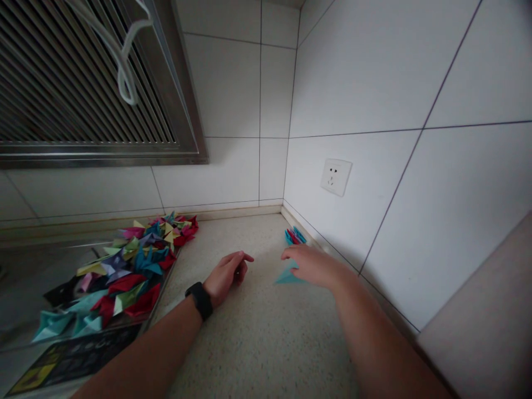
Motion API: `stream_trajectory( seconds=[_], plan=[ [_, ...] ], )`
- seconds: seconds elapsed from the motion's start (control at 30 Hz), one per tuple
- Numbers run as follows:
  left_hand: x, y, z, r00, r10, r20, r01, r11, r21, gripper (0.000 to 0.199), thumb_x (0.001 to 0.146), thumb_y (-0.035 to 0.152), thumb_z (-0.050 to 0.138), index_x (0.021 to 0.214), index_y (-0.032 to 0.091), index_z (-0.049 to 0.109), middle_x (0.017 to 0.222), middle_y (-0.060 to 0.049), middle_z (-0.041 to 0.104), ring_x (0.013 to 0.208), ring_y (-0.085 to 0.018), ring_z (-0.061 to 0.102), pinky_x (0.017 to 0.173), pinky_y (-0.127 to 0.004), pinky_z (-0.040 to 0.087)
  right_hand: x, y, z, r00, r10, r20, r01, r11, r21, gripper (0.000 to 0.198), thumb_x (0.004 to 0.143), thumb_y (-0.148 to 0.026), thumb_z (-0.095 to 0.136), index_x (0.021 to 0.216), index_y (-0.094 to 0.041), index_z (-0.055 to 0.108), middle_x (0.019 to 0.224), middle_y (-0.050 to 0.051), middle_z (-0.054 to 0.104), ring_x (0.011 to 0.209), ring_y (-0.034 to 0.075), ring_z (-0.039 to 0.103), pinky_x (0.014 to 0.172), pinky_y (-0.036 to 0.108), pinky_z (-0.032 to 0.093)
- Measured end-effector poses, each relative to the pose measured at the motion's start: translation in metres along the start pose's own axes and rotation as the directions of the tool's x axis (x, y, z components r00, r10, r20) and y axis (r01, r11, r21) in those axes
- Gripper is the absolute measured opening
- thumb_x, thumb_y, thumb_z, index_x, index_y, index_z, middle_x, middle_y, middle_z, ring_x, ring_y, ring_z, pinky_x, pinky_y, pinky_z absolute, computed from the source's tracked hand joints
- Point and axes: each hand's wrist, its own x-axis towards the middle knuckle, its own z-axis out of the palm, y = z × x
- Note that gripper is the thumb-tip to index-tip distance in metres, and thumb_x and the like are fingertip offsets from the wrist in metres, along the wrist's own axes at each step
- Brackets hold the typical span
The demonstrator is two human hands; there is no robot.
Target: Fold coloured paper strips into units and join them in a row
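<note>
On the worktop (253, 349), teal paper (286, 277) lies under the right hand (310, 265), its fingers slightly parted. Left of the paper, the left hand's (228, 274) fingers half curl; contents cannot be told. Far left of the paper sprawls 1 pile of folded papers (141, 263); beyond it, small blue-and-red items (295, 236).

The teal piece (288, 276) looks like matt paper, the counter (257, 343) smooth stone.

The right hand (311, 263) bends its fingers over a teal triangular paper (286, 276) on the speckled beige countertop (257, 349); contact is not clear. The left hand (228, 275), loosely curled, is apart from it. Blue-and-red small pieces (295, 236) lie near the surface's back right corner, multicoloured folded papers (137, 263) along its left edge.
</note>
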Motion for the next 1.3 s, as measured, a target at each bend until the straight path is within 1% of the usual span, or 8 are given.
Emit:
stream_trajectory(
  seconds=[0.07, 0.13, 0.23, 0.43, 0.63, 0.77, 1.03, 1.3],
  plan=[
    [0.0, 0.001, -0.001, 1.0, -0.009, -0.002, 0.009, 1.0, 0.006, 0.045, 0.086, 0.056, 0.045, 0.094, 0.015, 0.061, 0.059, 0.003, 0.046, 0.048, -0.009, 0.04, 0.045, -0.021, 0.029, -0.004, 0.014, -0.001, 0.993, 0.112, 0.03, -0.112, 0.994, -0.017, 0.038, 0.074, -0.013, 0.058, 0.111, -0.021, 0.064, 0.114, 0.007, 0.065, 0.106, 0.021, 0.057, 0.089, 0.028, 0.039],
    [0.0, 0.001, -0.001, 1.0, -0.014, -0.006, 0.014, 1.0, 0.0, 0.045, 0.086, 0.056, 0.046, 0.093, 0.015, 0.061, 0.059, 0.003, 0.046, 0.048, -0.009, 0.04, 0.045, -0.021, 0.029, -0.006, 0.024, 0.0, 0.97, 0.226, 0.09, -0.223, 0.974, -0.046, 0.036, 0.072, -0.01, 0.057, 0.104, -0.022, 0.066, 0.107, 0.007, 0.067, 0.099, 0.022, 0.06, 0.08, 0.028, 0.04],
    [0.001, 0.0, -0.002, 1.0, -0.018, -0.006, 0.017, 1.0, -0.014, 0.044, 0.085, 0.055, 0.048, 0.093, 0.014, 0.061, 0.06, 0.002, 0.047, 0.048, -0.009, 0.04, 0.045, -0.021, 0.029, -0.007, 0.031, 0.003, 0.934, 0.321, 0.154, -0.313, 0.947, -0.074, 0.032, 0.072, -0.008, 0.056, 0.096, -0.023, 0.069, 0.098, 0.006, 0.07, 0.089, 0.021, 0.063, 0.07, 0.027, 0.039],
    [0.0, 0.0, -0.003, 1.0, -0.017, 0.009, 0.017, 1.0, -0.025, 0.041, 0.085, 0.054, 0.05, 0.092, 0.014, 0.061, 0.061, 0.002, 0.047, 0.05, -0.009, 0.04, 0.046, -0.021, 0.03, -0.01, 0.029, -0.001, 0.938, 0.32, 0.134, -0.309, 0.946, -0.093, 0.027, 0.073, -0.01, 0.052, 0.089, -0.021, 0.071, 0.092, 0.007, 0.071, 0.085, 0.021, 0.063, 0.065, 0.027, 0.037],
    [0.001, 0.0, -0.003, 1.0, -0.023, 0.012, 0.023, 1.0, -0.011, 0.04, 0.086, 0.052, 0.048, 0.092, 0.015, 0.061, 0.061, 0.002, 0.046, 0.05, -0.009, 0.04, 0.046, -0.021, 0.03, -0.013, 0.029, -0.006, 0.913, 0.372, 0.17, -0.356, 0.927, -0.118, 0.027, 0.071, -0.01, 0.054, 0.088, -0.022, 0.071, 0.09, 0.008, 0.071, 0.079, 0.021, 0.063, 0.06, 0.025, 0.035],
    [0.002, -0.002, -0.004, 0.999, -0.026, 0.018, 0.027, 0.999, -0.031, 0.038, 0.086, 0.051, 0.05, 0.092, 0.015, 0.062, 0.061, 0.003, 0.046, 0.05, -0.009, 0.04, 0.046, -0.022, 0.031, -0.014, 0.03, -0.007, 0.908, 0.378, 0.183, -0.362, 0.925, -0.115, 0.028, 0.07, -0.01, 0.055, 0.089, -0.022, 0.071, 0.091, 0.007, 0.07, 0.081, 0.021, 0.063, 0.061, 0.025, 0.036],
    [0.001, -0.002, -0.004, 1.0, -0.015, 0.01, 0.015, 1.0, -0.014, 0.041, 0.085, 0.052, 0.051, 0.092, 0.014, 0.063, 0.062, 0.002, 0.047, 0.05, -0.009, 0.04, 0.046, -0.021, 0.031, -0.012, 0.029, -0.005, 0.916, 0.344, 0.208, -0.325, 0.938, -0.118, 0.029, 0.072, -0.01, 0.053, 0.091, -0.022, 0.072, 0.094, 0.007, 0.071, 0.083, 0.021, 0.063, 0.063, 0.026, 0.037],
    [0.0, -0.001, -0.003, 1.0, -0.009, 0.027, 0.01, 1.0, -0.014, 0.039, 0.086, 0.051, 0.051, 0.093, 0.014, 0.062, 0.063, 0.002, 0.046, 0.051, -0.008, 0.041, 0.045, -0.021, 0.031, -0.007, 0.032, 0.002, 0.892, 0.377, 0.25, -0.349, 0.925, -0.151, 0.034, 0.064, -0.011, 0.063, 0.094, -0.023, 0.07, 0.094, 0.007, 0.07, 0.083, 0.021, 0.063, 0.061, 0.026, 0.036]
  ],
)
